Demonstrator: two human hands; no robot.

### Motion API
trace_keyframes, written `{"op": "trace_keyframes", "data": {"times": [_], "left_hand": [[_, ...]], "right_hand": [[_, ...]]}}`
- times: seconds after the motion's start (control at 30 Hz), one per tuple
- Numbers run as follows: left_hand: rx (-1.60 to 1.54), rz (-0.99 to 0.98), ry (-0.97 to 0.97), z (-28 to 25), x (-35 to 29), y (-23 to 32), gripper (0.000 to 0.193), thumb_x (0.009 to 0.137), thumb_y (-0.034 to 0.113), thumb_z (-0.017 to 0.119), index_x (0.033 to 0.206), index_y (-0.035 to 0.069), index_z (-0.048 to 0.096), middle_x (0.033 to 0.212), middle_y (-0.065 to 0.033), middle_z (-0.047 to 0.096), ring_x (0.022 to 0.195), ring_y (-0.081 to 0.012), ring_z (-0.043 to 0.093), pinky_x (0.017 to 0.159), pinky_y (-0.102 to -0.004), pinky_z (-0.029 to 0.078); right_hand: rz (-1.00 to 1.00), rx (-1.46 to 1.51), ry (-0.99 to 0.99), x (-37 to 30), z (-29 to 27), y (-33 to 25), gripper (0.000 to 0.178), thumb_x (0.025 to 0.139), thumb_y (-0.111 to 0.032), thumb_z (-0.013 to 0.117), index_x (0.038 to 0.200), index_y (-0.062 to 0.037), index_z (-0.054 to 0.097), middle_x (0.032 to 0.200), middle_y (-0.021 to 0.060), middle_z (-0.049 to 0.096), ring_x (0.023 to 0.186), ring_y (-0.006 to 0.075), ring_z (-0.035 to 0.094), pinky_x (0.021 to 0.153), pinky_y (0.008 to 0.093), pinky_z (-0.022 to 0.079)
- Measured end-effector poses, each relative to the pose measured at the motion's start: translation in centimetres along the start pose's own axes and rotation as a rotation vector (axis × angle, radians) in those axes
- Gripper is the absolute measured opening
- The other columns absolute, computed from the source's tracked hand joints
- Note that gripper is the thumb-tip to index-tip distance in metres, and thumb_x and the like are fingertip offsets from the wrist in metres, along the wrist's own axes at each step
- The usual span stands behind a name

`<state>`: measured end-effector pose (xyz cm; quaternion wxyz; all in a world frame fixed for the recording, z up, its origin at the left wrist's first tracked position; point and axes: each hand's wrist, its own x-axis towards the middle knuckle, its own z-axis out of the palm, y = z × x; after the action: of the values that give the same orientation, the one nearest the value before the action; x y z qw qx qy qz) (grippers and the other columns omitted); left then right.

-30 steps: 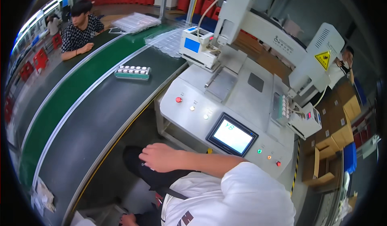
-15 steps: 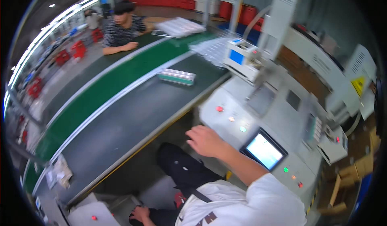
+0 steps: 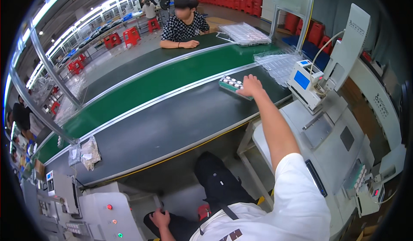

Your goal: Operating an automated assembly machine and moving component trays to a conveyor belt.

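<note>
My right hand (image 3: 253, 86) reaches out over the dark tabletop. Its fingers and thumb close around the right end of a green block-like tray (image 3: 230, 86), hiding that end. Rows of small pieces with white tops stand on the tray. Low at the left, my left hand (image 3: 160, 219) is by my knee with the fingers curled. A narrow grey piece (image 3: 157, 201) rises right beside its fingers, and whether the hand holds it is unclear.
Beyond the dark tabletop (image 3: 172, 120) runs a green belt (image 3: 180, 71). Clear plastic trays (image 3: 277, 66) lie at the far right. A white machine (image 3: 297, 133) stands at my right, another (image 3: 103, 211) at lower left. Plastic bags (image 3: 89, 152) lie left. A person (image 3: 185, 26) sits opposite.
My right hand has moved forward from above the right machine's edge to the green tray and taken hold of it. The view has turned to the left. My left hand remains by my knee.
</note>
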<state>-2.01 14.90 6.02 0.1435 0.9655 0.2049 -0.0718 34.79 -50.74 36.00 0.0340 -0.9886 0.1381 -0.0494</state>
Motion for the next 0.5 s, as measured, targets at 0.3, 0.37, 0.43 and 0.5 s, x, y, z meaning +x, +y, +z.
{"op": "trace_keyframes", "data": {"times": [0.3,0.37,0.43,0.5], "left_hand": [[-0.099,0.025,-0.03,-0.7,0.7,0.4,0.036,0.085,0.029,0.077,0.115,0.01,0.076,0.105,-0.0117,0.078,0.108,-0.0298,0.071,0.124,-0.0505,0.03],[-0.203,-0.007,-0.06,-1.1,0.5,0.8,0.037,0.086,0.029,0.078,0.116,0.008,0.076,0.106,-0.0136,0.078,0.104,-0.0314,0.073,0.118,-0.0485,0.041],[-0.457,-0.033,-0.042,-0.2,1.2,3.5,0.039,0.087,0.029,0.08,0.119,0.007,0.075,0.108,-0.0153,0.078,0.103,-0.0299,0.075,0.104,-0.0441,0.054],[-0.797,0.047,-0.03,0.5,0.1,4.7,0.036,0.09,0.019,0.08,0.122,0.003,0.074,0.11,-0.0139,0.079,0.104,-0.0203,0.075,0.094,-0.0363,0.059]], "right_hand": [[-0.12,-0.016,-0.131,3.5,1.0,-0.8,0.072,0.071,-0.061,0.087,0.112,-0.0034,0.076,0.119,0.0206,0.075,0.113,0.0375,0.071,0.098,0.0465,0.057],[-0.119,0.013,-0.068,2.3,1.0,-1.5,0.073,0.069,-0.063,0.087,0.111,-0.0046,0.075,0.118,0.0208,0.075,0.111,0.038,0.072,0.096,0.0479,0.058],[-0.044,0.055,-0.006,0.2,1.0,0.8,0.076,0.067,-0.065,0.087,0.111,-0.0053,0.074,0.114,0.021,0.076,0.108,0.039,0.073,0.093,0.0495,0.058],[-0.027,0.182,-0.004,-1.0,2.5,-3.2,0.069,0.065,-0.06,0.086,0.108,-0.0065,0.076,0.111,0.0199,0.077,0.104,0.0387,0.074,0.09,0.0492,0.059]]}}
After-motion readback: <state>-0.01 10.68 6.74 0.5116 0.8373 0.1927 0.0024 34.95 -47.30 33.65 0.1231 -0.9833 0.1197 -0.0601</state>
